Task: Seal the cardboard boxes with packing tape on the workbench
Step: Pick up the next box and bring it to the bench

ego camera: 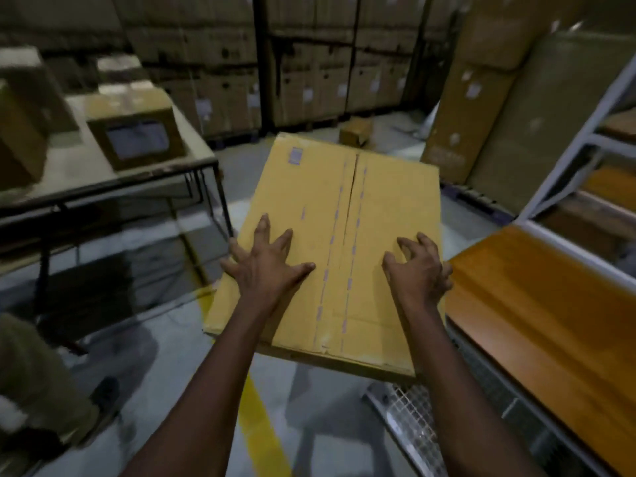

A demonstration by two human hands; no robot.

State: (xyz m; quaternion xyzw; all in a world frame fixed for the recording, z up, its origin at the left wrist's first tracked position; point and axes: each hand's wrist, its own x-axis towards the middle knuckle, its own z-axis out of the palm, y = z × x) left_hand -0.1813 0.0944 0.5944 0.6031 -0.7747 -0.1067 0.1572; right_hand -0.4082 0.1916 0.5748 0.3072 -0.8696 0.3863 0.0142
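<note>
The box (344, 242) lies under both sets of fingers (284, 237), its open seam (351, 201) between them: the left hand (266, 266) spread wide and flat, the right hand (418, 270) bent, perhaps hooking the edge, likely steadying the flaps; the tabletop (86, 173) stands well left.

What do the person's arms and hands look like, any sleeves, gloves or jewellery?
The left forearm and right forearm are bare, no sleeves in view. The left hand and right hand wear no gloves, and no watch or ring shows.
</note>
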